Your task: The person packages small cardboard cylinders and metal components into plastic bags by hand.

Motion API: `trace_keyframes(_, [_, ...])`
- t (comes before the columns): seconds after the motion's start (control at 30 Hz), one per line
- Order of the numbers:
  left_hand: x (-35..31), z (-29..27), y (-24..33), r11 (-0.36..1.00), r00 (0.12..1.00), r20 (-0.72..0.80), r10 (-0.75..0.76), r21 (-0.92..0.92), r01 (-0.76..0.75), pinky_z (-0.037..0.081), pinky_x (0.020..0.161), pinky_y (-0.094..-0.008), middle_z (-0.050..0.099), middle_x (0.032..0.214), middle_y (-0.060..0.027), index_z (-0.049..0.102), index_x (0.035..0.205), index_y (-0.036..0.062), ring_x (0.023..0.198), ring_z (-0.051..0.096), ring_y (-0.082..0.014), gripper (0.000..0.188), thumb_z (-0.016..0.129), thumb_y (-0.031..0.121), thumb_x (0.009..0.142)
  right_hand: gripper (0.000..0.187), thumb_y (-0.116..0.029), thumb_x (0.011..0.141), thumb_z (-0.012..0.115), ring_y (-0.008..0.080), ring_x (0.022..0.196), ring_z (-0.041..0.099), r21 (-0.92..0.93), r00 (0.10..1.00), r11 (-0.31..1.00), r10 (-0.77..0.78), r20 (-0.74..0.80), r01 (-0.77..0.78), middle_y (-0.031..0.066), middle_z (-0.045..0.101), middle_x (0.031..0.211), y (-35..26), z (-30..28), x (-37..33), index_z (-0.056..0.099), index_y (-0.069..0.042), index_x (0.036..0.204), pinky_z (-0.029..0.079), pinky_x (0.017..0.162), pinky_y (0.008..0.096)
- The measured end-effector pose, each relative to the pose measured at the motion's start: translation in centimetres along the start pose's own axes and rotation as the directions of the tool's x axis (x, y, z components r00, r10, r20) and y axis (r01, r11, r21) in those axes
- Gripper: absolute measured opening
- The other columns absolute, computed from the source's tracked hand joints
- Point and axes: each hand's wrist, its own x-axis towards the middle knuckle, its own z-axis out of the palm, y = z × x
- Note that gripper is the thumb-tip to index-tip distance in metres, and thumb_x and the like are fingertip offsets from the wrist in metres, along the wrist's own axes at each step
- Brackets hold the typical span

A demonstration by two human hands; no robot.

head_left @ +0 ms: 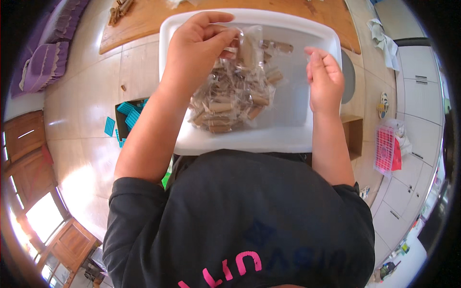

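My left hand (204,41) is over the far left part of a white plastic tub (240,145), thumb and fingers pinched on a clear plastic bag (251,45). A brownish piece shows through the bag's film. Below it, several clear packets with brown tube-shaped pieces (221,107) lie heaped in the tub's left and middle. By the tub's right wall, my right hand (327,79) is raised with its fingers loosely curled and slightly apart. Nothing shows in it.
A wooden board (139,36) lies beyond the tub, with brown sticks (119,12) on its far left. Teal plastic pieces (128,114) fill a box on the left floor. At right are a brown carton (354,137), a pink basket (385,149) and white cabinets (421,108).
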Motion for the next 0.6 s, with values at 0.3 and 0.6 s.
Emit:
trace_keyframes(0.3, [-1.8,-3.7,-1.4,0.771,0.985,0.058,0.160,0.616,-0.161,0.041,0.089,-0.0277,0.056,0.115,-0.0082,0.058,0.110,0.0028,0.108,0.050,-0.0172,0.025,0.055,0.011,0.087,0.030,-0.008,0.090,0.046,0.0028,0.053,0.036,0.087,0.942,0.954,-0.267,-0.202,0.288,0.0018,0.053,0.069,-0.7,-5.5,1.7,0.044,-0.002,0.119,0.027,0.045,0.0157])
trace_keyframes(0.6, [-7.1,-16.0,-3.2,0.890,0.811,-0.462,0.360,0.432,-0.149,0.040,0.088,-0.0223,0.059,0.109,-0.0077,0.062,0.101,-0.0002,0.102,0.052,-0.0125,0.022,0.059,0.016,0.085,0.046,-0.046,0.082,0.056,0.0277,0.091,0.059,-0.976,0.906,0.199,-0.392,-0.159,-0.085,0.0120,0.053,0.118,4.1,-19.1,5.6,0.060,-0.010,0.111,0.038,0.090,0.0370])
